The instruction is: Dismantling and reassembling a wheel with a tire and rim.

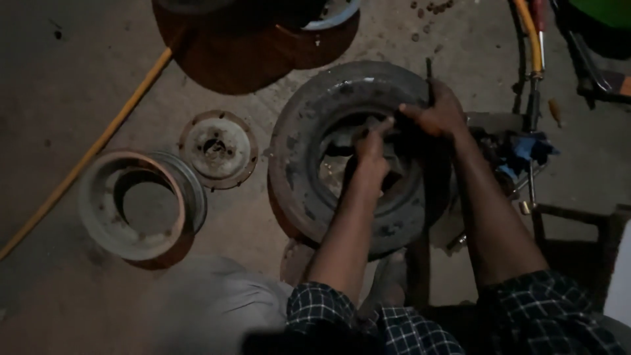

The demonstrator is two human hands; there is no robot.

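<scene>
A worn dark tyre (309,144) lies flat on the concrete floor in front of me. My left hand (372,150) reaches into its centre opening, fingers pressed against the inner edge. My right hand (439,112) rests on the tyre's far right rim, closed around a thin dark tool (429,75) that sticks up behind it. What lies deep inside the tyre's hole is too dark to make out.
A rusty wheel rim (105,220) and a round hub plate (218,148) lie to the left. A yellow hose (98,144) crosses the floor at left. Tools and a blue cloth (529,152) sit at the right, and a dark bowl-like object (328,13) at the top.
</scene>
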